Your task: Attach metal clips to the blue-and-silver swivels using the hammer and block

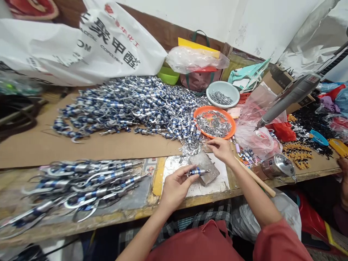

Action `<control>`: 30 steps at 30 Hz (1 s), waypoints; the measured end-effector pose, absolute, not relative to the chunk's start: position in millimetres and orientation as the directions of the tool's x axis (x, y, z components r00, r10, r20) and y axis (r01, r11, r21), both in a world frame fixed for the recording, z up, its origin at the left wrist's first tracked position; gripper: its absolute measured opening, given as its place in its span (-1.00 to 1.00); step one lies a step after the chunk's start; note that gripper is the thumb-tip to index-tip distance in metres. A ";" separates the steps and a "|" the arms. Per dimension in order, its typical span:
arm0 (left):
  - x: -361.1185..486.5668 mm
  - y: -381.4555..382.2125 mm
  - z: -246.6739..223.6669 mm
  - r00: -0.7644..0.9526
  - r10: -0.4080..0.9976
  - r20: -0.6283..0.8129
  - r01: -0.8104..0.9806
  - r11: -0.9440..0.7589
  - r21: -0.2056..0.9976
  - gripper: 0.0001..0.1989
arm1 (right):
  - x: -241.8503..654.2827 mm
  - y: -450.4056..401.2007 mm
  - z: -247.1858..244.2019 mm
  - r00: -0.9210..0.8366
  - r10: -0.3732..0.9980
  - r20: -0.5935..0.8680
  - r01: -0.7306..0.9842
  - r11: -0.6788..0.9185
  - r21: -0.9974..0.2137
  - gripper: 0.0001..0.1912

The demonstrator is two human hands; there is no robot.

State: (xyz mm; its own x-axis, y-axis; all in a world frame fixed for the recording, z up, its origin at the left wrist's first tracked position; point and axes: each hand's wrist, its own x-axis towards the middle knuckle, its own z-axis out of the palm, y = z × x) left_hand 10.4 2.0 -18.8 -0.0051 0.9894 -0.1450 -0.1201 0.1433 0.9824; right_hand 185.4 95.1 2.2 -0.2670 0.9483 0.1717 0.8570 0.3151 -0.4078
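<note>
My left hand (175,186) pinches a small blue-and-silver cylindrical metal piece (199,171) between thumb and fingers. The piece has a loop at its right end and lies level over a grey metal block (209,177). Just beyond the block, my right hand (221,149) has its thumb and fingers closed together, and anything between them is too small to make out. It is near an orange tray (233,132) of small flat metal plates. More such plates (187,150) lie loose between my hands and a big heap of blue-and-silver pieces (130,105).
At the left front lie rows of similar pieces with curved hooks (92,181). A pale bowl of metal pins (210,101) stands behind the tray. On the right are a hanging power screwdriver (293,96), a wooden handle (257,177), a lidded metal pot (278,168) and plastic bags.
</note>
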 end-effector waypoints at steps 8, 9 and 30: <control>8.9 1.6 -22.9 -0.028 0.999 0.046 0.066 -0.044 0.997 -0.76 | 151.9 27.7 11.9 -0.228 0.946 0.229 0.300 0.292 -0.908 -0.91; 8.9 1.3 -23.1 -0.024 0.998 0.055 0.080 -0.053 0.995 -0.76 | 150.3 26.5 11.9 -0.237 0.948 0.210 0.293 0.276 -0.915 -0.91; -1.7 -4.2 -3.2 0.004 0.991 -0.134 -0.320 0.128 0.939 -0.90 | 173.0 5.2 9.4 -0.604 0.374 0.704 0.368 0.914 -0.170 -0.76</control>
